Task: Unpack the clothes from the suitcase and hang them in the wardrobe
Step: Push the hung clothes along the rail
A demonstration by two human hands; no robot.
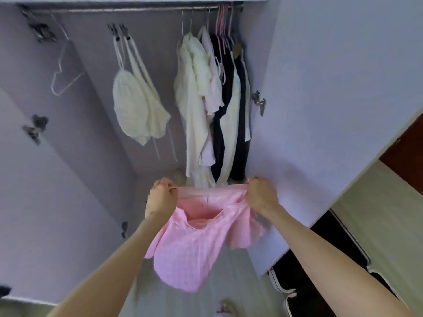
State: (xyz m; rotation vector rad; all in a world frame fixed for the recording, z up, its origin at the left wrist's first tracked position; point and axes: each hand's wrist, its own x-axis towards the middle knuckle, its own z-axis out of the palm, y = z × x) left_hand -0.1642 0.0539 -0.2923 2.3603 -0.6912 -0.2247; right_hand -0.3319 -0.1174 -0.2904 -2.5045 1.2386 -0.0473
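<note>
Both hands are up in front of the open wardrobe (320,65), holding a pink garment (194,243) stretched between them. Left hand (160,197) pinches the garment's top edge at its left end, fingers curled round the fabric. Right hand (261,195) grips the same edge at its right end, fingers also curled over it. The top edge runs taut and roughly level from 1 hand to the other; the rest of the pink garment hangs below and between the forearms, bunched and folded, lowest part near frame center-bottom. Fabric looks checked or textured, some blur.

The garment sits in front of the wardrobe opening, not on the rail (137,9).

Inside, on the rail: an empty white hanger (61,72) at left, tilted. A cream knit top (137,106) hangs from clip hangers mid-rail. To the right, a tight group of hung clothes: cream shirt (194,106), pale pink piece (211,92), dark garments (240,110), pressed against the wardrobe's right wall. Pink hangers (223,21) are bunched at the rail's right end.

Right door stands open, hinge (259,101) visible on its inner edge. Left door also open with a hinge (34,129).

A black suitcase (343,259) with white trim lies on the floor at lower right, partly hidden behind the right door and right forearm.
</note>
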